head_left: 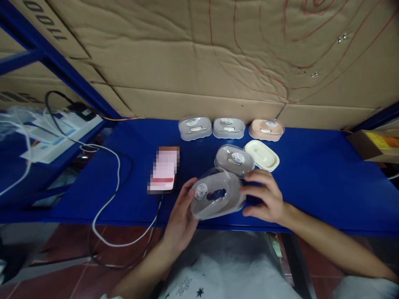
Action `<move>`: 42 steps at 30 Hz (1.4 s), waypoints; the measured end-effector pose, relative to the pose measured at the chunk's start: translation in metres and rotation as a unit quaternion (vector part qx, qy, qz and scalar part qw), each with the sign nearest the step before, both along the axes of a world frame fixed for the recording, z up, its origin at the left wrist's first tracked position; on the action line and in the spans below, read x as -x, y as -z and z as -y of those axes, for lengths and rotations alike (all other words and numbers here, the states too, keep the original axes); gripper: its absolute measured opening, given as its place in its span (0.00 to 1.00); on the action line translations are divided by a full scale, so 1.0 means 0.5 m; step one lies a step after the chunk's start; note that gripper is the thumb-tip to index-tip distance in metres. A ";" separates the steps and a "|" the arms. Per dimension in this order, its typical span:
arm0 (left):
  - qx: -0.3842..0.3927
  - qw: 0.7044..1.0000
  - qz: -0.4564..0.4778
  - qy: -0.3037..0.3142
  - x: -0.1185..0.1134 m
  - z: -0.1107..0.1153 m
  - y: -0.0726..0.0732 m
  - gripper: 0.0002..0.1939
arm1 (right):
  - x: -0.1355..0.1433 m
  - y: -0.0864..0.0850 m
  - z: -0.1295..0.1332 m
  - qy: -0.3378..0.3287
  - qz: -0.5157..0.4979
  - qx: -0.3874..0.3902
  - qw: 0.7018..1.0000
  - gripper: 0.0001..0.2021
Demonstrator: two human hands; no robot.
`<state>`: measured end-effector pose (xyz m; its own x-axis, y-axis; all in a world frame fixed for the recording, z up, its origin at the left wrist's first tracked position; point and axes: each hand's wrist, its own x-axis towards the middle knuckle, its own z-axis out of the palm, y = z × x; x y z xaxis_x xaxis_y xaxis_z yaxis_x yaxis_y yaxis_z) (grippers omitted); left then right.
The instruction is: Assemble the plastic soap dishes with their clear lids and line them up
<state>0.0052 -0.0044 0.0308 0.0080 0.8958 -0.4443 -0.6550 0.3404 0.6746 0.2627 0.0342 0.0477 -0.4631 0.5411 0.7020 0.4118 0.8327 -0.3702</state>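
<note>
My left hand (182, 216) is closed round the left end of a grey oval plastic soap box (229, 203), tilted above the table's front edge. The box has a clear cover, a round barcode label and a slot through which blue shows. My right hand (264, 197) is at the box's right end with fingers spread and curved; the fingertips meet or nearly meet it. Just behind lies another grey oval soap box (224, 155) with a clear cover, partly hidden by the held one. A cream oval tray (264, 155) touches its right side.
Along the back stand two grey covered boxes (195, 128) and a peach one (266, 131). A phone (163, 170) with a cable lies left on the blue table (314, 178). A power strip (59, 137) is further left; a cardboard box (374, 145) is at right.
</note>
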 end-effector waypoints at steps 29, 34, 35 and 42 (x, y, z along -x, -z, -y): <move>-0.052 0.991 -0.073 0.099 -0.013 0.000 0.000 0.29 | 0.037 -0.012 0.009 -0.017 -0.076 0.317 0.945 0.28; -0.087 0.984 -0.123 0.097 -0.019 0.003 0.003 0.26 | 0.038 -0.018 0.014 -0.029 -0.097 0.376 0.921 0.26; -0.094 0.982 -0.136 0.097 -0.020 0.004 0.006 0.26 | 0.038 -0.019 0.015 -0.036 -0.103 0.392 0.913 0.27; -0.144 0.957 -0.224 0.113 -0.010 0.012 0.040 0.25 | 0.042 -0.016 0.014 -0.053 -0.168 0.528 0.831 0.30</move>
<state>0.0102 -0.0106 0.0109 0.0830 0.9795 -0.1836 -0.2100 0.1973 0.9576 0.2419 0.0272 0.0560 -0.4219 0.9058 -0.0390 0.0822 -0.0046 -0.9966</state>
